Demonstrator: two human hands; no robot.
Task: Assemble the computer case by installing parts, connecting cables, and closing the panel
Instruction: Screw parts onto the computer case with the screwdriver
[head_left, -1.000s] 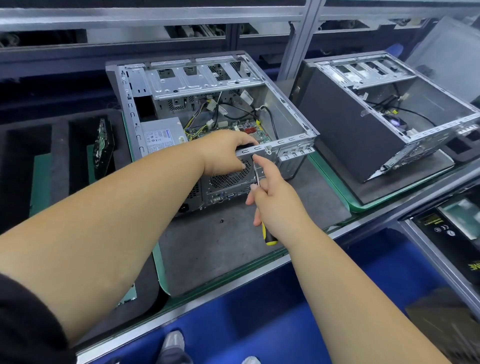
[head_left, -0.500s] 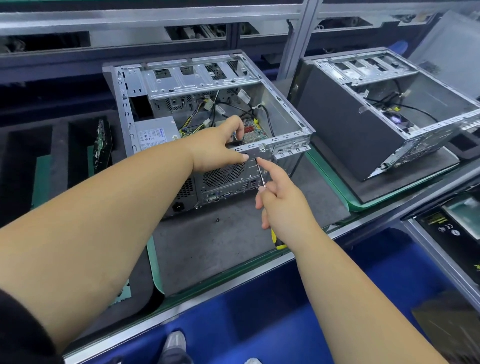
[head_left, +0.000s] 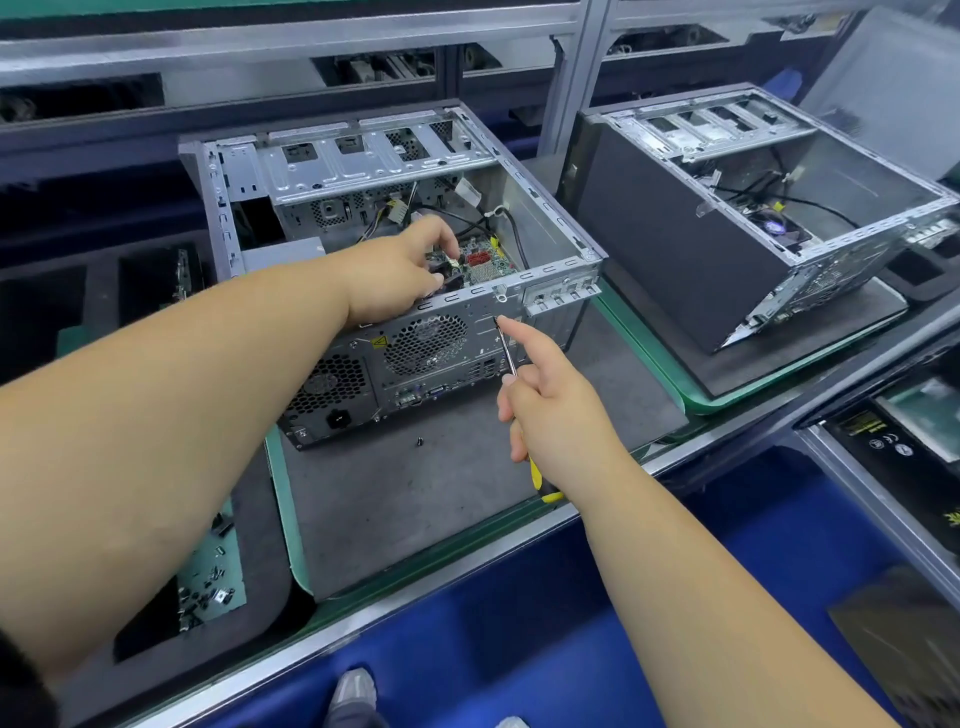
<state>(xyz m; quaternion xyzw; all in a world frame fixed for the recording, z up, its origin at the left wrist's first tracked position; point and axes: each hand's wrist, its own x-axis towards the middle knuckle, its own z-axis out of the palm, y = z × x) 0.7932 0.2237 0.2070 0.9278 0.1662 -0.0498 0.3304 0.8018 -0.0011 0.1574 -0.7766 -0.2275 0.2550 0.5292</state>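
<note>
Grey mat (head_left: 415, 509) on workbench, open computer case (head_left: 405, 291), loose screw (head_left: 420, 442)

The open grey computer case (head_left: 395, 291) lies on its side at frame centre, rear panel toward the viewer, green motherboard (head_left: 480, 265) and loose cables (head_left: 467, 221) visible inside.

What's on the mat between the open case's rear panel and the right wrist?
One small dark screw lies loose on the grey mat; otherwise bare, in the head view.
</note>
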